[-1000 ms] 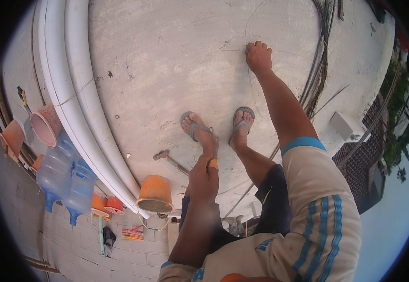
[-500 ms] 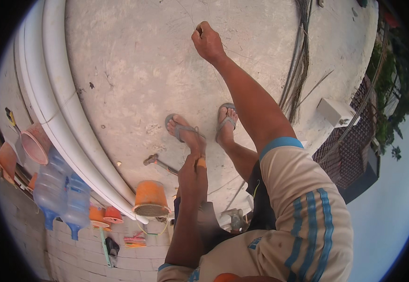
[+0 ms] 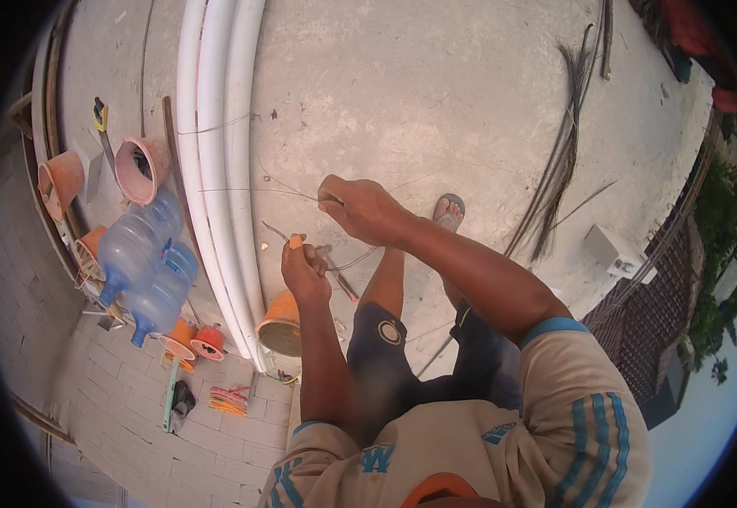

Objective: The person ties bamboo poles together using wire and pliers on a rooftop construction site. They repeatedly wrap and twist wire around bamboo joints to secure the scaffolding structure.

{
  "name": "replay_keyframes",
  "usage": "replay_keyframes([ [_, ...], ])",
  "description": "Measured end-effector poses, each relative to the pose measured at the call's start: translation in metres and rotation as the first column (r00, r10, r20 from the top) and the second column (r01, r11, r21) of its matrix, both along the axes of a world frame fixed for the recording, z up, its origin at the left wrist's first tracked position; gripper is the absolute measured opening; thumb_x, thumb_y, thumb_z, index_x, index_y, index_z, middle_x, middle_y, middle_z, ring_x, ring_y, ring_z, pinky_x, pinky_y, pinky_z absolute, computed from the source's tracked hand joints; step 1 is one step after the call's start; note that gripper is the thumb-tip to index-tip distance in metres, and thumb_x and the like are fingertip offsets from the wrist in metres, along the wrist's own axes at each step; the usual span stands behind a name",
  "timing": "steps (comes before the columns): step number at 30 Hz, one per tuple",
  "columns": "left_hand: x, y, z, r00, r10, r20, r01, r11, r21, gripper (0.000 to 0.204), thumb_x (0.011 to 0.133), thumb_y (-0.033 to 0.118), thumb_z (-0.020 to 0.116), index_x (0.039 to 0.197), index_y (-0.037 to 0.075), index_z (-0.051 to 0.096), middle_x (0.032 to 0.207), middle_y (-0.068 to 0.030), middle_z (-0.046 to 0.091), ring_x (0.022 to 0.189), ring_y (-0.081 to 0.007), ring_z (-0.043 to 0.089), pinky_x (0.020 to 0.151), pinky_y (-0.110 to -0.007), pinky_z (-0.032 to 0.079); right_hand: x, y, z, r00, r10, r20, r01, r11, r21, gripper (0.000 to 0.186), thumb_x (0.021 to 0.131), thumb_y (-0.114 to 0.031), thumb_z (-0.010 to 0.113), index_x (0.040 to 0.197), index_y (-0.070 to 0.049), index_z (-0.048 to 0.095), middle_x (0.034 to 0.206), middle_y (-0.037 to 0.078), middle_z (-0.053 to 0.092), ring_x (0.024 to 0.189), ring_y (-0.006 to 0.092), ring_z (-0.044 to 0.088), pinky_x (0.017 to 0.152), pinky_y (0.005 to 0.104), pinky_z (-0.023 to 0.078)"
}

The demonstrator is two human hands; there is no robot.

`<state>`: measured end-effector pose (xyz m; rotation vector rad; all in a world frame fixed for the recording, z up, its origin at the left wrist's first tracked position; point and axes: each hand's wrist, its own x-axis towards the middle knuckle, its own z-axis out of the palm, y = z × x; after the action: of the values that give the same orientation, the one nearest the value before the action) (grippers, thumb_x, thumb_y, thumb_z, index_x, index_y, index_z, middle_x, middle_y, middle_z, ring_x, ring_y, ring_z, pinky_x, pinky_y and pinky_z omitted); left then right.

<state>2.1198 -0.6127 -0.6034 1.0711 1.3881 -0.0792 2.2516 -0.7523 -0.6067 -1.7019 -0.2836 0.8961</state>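
My right hand is closed in a pinch on a thin wire, which runs left across the white pipes. Just below and to its left, my left hand is wrapped round an orange-ended thing, whose kind does not show. A thin grey bent rod or wire sticks out beside that hand. Partly hidden behind my left hand, a hammer lies on the concrete. Both hands are apart, in front of my knees.
An orange bucket stands by the pipe ends. Beyond the pipes are blue water bottles, a pinkish bucket and a handsaw. A bundle of wires lies right, near a white box at the slab edge.
My right hand has come down and left, toward my left hand. The left hand has risen with the orange-ended thing. The view has turned toward the pipes and bottles.
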Motion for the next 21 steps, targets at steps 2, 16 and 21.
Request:
replay_keyframes([
  [2,0.027,0.023,0.052,0.993,0.015,0.118,-0.009,0.999,-0.050,0.030,0.093,0.017,0.046,0.117,0.000,0.049,0.077,-0.0054,0.053,0.044,-0.0043,0.033,0.039,-0.021,0.029,-0.019,-0.010,0.047,0.998,0.069,-0.004,-0.069,0.998,-0.014,0.014,0.089,-0.015,0.056,0.095,-0.003,0.052,0.074,0.016,0.059,0.069,0.0343,0.059,0.063,0.0409,0.044],
  [16,-0.014,0.114,0.352,0.638,0.292,0.712,-0.311,0.944,-0.108,0.029,0.095,0.024,0.049,0.114,0.003,0.050,0.077,-0.0022,0.052,0.048,-0.0056,0.040,0.041,-0.021,0.032,-0.100,-0.054,0.334,0.861,0.506,-0.053,-0.507,0.847,-0.159,0.016,0.091,-0.016,0.053,0.099,-0.002,0.053,0.083,0.019,0.063,0.079,0.0338,0.061,0.070,0.0385,0.046],
  [21,-0.085,0.116,0.439,0.607,0.311,0.731,-0.448,0.894,-0.008,0.026,0.095,0.025,0.049,0.106,0.002,0.053,0.067,-0.0004,0.051,0.047,-0.0059,0.038,0.040,-0.020,0.029,-0.118,-0.073,0.393,0.840,0.539,-0.064,-0.542,0.839,-0.056,0.014,0.090,-0.013,0.054,0.097,-0.001,0.054,0.080,0.010,0.060,0.076,0.0193,0.057,0.071,0.0317,0.045],
])
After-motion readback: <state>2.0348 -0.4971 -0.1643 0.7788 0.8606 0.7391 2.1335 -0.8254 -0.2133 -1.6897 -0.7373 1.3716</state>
